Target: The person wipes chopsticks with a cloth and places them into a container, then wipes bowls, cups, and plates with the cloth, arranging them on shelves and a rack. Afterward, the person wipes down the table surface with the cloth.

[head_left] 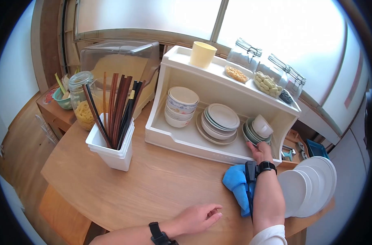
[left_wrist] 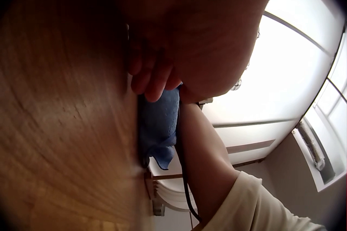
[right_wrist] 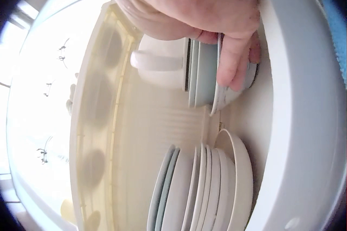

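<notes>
Right hand (head_left: 260, 152): fingers curled round rim of green saucers (right_wrist: 205, 71) in rack (head_left: 186, 141).
Left hand (head_left: 199, 217): relaxed, flat on table (head_left: 153, 183), holding nothing.
Cloth (head_left: 235, 181): beside right wrist.

head: high, down on table (head_left: 153, 183) | wrists: close-up | shared: rack (head_left: 202, 147)

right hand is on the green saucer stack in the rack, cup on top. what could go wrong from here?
1. The right hand grips only the rim of the green saucers, with a white cup sitting loose on top; tilting the stack could tip the cup off.
2. The plate stack stands close beside it, so a sideways pull might knock it.
3. The forearm lies over the blue cloth and may drag it.
</notes>
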Demonstrator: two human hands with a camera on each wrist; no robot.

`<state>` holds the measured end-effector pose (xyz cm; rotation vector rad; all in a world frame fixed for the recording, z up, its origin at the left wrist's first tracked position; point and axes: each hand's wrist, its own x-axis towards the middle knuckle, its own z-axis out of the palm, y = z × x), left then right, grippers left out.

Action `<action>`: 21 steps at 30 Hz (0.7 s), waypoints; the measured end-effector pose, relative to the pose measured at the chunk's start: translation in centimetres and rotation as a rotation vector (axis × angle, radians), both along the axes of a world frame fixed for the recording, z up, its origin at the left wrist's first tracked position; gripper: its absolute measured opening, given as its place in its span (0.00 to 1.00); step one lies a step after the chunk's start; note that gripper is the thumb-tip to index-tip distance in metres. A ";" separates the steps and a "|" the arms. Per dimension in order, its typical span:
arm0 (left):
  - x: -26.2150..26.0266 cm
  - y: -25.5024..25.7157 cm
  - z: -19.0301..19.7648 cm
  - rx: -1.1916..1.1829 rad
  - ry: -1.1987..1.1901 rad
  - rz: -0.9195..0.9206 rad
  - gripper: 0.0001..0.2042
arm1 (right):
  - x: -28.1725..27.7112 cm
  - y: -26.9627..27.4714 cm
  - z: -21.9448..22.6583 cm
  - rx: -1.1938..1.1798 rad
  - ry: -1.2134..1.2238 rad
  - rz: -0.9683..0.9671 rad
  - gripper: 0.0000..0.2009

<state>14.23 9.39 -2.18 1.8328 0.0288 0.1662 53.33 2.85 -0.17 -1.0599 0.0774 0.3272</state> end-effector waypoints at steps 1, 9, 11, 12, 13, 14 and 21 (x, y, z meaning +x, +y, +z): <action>0.0 -0.1 0.0 -0.002 -0.042 0.024 0.19 | -0.4 -0.1 0.4 0.000 -0.004 -0.014 0.22; 0.1 0.3 0.3 0.044 0.007 -0.013 0.19 | -2.4 -0.7 2.8 -0.044 -0.028 0.028 0.20; 0.0 0.4 0.3 0.033 0.025 -0.026 0.19 | -3.5 -1.4 3.7 -0.070 -0.028 0.057 0.20; 0.1 0.4 0.4 0.045 0.029 -0.023 0.19 | -4.2 -1.7 4.1 -0.087 -0.049 0.046 0.19; 0.2 0.5 0.4 0.058 0.030 -0.018 0.19 | -5.4 -1.8 4.9 -0.104 -0.073 0.036 0.19; 0.2 0.5 0.4 0.057 0.022 -0.030 0.19 | -6.4 -2.1 5.6 -0.118 -0.075 0.027 0.18; 0.1 1.0 0.3 0.044 -0.066 0.001 0.20 | -15.3 -5.4 10.6 -0.145 -0.153 0.180 0.17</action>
